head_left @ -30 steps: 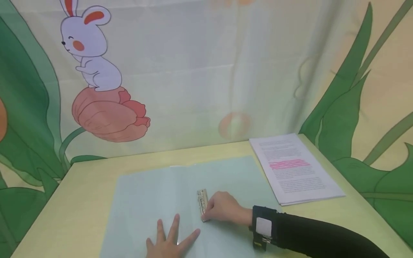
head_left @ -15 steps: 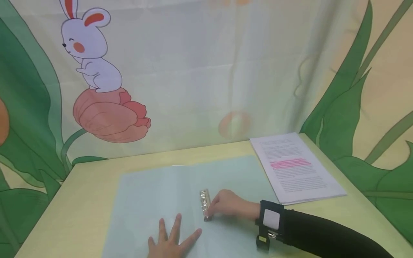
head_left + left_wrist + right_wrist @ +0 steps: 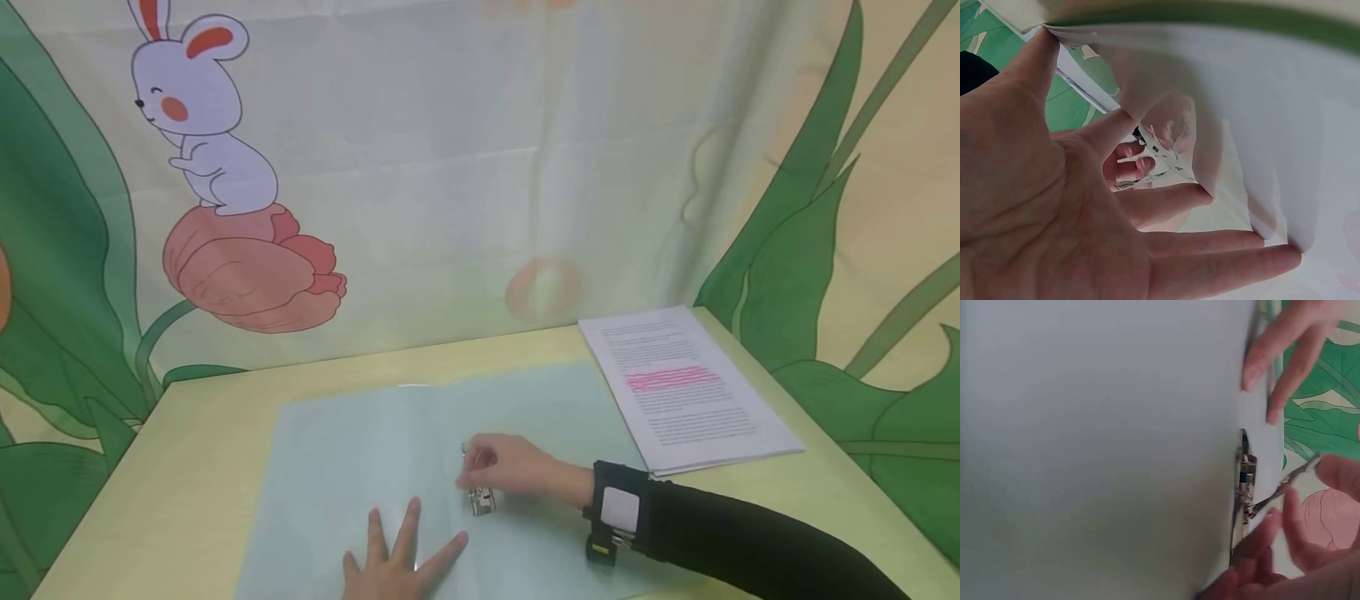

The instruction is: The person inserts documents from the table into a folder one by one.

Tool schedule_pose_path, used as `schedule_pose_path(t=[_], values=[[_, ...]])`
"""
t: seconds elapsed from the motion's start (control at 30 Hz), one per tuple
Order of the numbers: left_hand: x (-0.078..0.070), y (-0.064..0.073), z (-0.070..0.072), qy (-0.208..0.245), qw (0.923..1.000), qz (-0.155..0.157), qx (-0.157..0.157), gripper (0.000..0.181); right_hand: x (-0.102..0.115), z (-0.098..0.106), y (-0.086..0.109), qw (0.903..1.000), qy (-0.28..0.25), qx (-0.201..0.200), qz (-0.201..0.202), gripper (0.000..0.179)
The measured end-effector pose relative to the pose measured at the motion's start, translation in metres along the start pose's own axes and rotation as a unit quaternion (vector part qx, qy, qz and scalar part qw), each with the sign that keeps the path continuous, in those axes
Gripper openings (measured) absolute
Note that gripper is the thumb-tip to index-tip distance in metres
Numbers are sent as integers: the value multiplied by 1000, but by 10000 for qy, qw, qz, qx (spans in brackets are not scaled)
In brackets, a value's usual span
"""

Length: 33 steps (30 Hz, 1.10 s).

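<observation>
A pale blue folder [image 3: 345, 450] lies opened out on the table, with a metal spring clip [image 3: 482, 502] fixed near its fold. My right hand [image 3: 510, 467] is over the clip and covers its middle. In the right wrist view, thumb and fingers pinch the clip's lever [image 3: 1282, 487], which stands up at a slant from the clip's base [image 3: 1244, 478]. My left hand [image 3: 393, 567] rests on the folder to the left of the clip, fingers straight and spread. The left wrist view shows its fingertips [image 3: 1200, 192] touching the glossy folder surface.
A stack of printed sheets [image 3: 690, 425] with pink highlighted lines lies at the table's right, beside the folder. The pale yellow table [image 3: 172, 467] backs onto a printed curtain [image 3: 420, 208] with a rabbit and leaves.
My right hand has moved from the clip's near end toward its far end, and the lever now stands raised in its fingers. The left hand stays in place on the folder.
</observation>
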<state>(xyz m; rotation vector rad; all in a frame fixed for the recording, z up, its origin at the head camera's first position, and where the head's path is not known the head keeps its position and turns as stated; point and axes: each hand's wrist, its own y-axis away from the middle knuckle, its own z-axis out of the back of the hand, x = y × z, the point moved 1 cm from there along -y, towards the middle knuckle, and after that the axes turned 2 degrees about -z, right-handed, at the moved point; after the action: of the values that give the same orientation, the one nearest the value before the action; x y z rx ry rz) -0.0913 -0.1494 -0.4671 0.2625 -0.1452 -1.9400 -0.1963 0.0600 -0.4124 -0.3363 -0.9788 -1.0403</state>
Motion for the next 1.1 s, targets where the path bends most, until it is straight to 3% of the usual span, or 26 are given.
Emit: schedule_pose_path(t=[0.23,0.47,0.63,0.83,1.1], values=[[0,0,-2,50,10000,56,61,85,-7,-3,-3,9934,-59,-369,1086,17],[0,1,-6,42,10000,-30,-46,87,-12,-5,-6,9906,-164,-299,1326,17],[1,1,-3,32,10000,-60,-64,88,-16,-3,-10,9866,121,-405,1578,17],[0,3,4,-31,9998,-153,-141,90,-17,1,-18,9852,-155,-812,1500,12],[1,2,7,96,9999,-69,116,90,-16,10,-30,9921,-268,-747,969,15]])
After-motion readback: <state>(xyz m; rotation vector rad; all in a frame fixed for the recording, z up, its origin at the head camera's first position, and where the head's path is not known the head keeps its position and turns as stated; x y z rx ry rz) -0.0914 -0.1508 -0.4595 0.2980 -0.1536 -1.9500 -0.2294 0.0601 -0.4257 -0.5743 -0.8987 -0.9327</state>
